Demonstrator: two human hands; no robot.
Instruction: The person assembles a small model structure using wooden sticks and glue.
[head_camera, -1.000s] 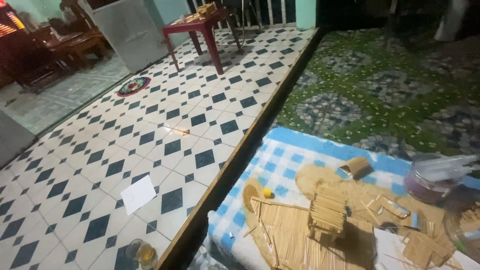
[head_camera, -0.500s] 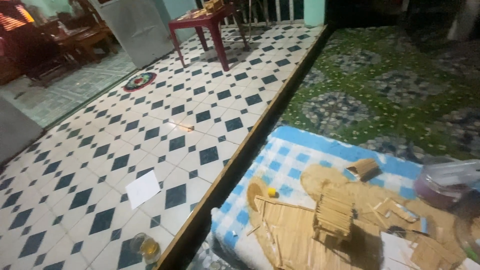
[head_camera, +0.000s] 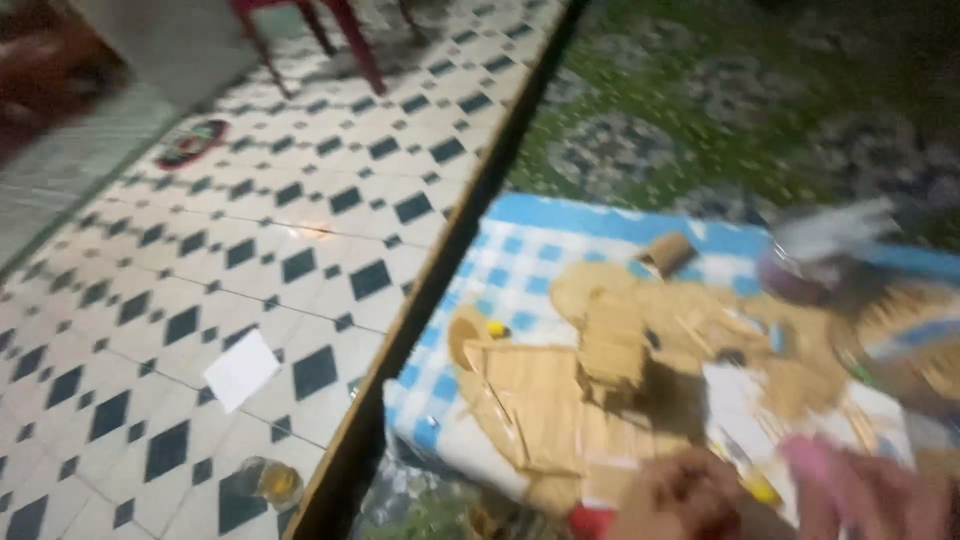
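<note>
Both hands are blurred; the left hand (head_camera: 680, 495) and the right hand (head_camera: 870, 495) sit at six o'clock of the stick model (head_camera: 612, 345); their grip I cannot tell.

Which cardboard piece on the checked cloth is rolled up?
The small cardboard roll at the cloth's far edge, lying on its side; the other cardboard pieces lie flat or form the boxy model.

Blue-white checked cloth (head_camera: 520, 262) on green rug (head_camera: 640, 110) w/ cardboard pieces (head_camera: 545, 400) atop.
</note>
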